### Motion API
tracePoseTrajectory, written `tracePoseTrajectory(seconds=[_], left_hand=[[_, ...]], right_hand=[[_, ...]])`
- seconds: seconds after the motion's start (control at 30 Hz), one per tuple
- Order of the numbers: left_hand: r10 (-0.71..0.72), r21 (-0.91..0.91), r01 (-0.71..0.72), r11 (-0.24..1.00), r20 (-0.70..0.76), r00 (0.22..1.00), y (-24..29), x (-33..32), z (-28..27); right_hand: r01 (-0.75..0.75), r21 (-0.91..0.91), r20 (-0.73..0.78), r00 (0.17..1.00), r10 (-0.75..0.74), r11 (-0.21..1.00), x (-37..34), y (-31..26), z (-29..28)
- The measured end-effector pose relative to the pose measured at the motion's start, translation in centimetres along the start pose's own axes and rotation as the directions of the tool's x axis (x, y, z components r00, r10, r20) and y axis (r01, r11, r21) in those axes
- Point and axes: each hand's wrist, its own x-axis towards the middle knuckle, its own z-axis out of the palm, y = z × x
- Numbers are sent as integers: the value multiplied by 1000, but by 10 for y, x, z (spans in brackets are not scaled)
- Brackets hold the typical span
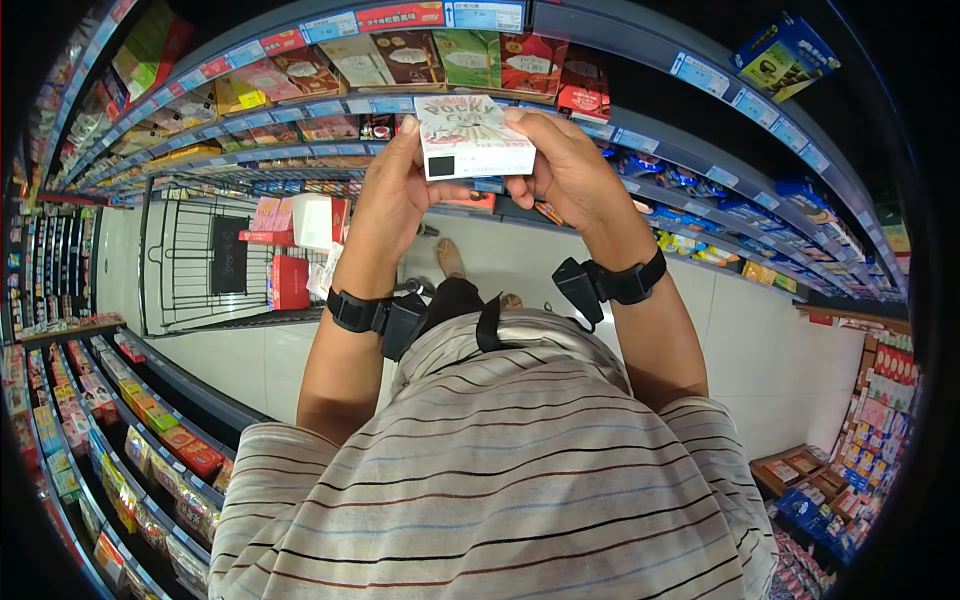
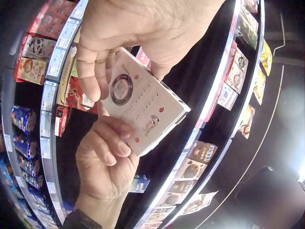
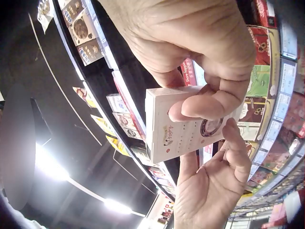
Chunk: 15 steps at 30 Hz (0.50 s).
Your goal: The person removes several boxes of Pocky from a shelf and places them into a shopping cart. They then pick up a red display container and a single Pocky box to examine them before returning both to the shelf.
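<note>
Holding small white box (image 1: 475,140) out ahead of torso, in mid-air btwn both hands, w/ stocked shelf (image 1: 702,75) just beyond. Gripping left side w/ left hand (image 1: 395,185), part-closed: bending fingers in under box, setting thumb along edge; not closing further, prob. b/c of box width. Gripping opposite side w/ right hand (image 1: 575,165), likewise part-closed: pressing fingers onto underside, resting thumb near top corner. Prob. splitting hold btwn two sides for steadiness & pressing only lightly, judging by thin-looking card walls. Exposing most of printed top, facing it up toward head cam; partly covering underside w/ fingertips, but showing its round printed motif in both wrist views. Wearing strapped wrist cams (image 1: 403,325) behind hands, so not blocking fingers. Parking wire cart (image 1: 229,262) off to left, carrying red box (image 1: 289,283) & pink packs (image 1: 265,215), prob. freeing up floor space right before shelf.
</note>
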Motion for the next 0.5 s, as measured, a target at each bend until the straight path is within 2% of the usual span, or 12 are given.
tracePoseTrajectory(seconds=[0.5], left_hand=[[30, -59, -33, 998, -50, 998, 3, -1, -10]], right_hand=[[8, 17, 50, 999, -9, 1000, 1, 1, 15]])
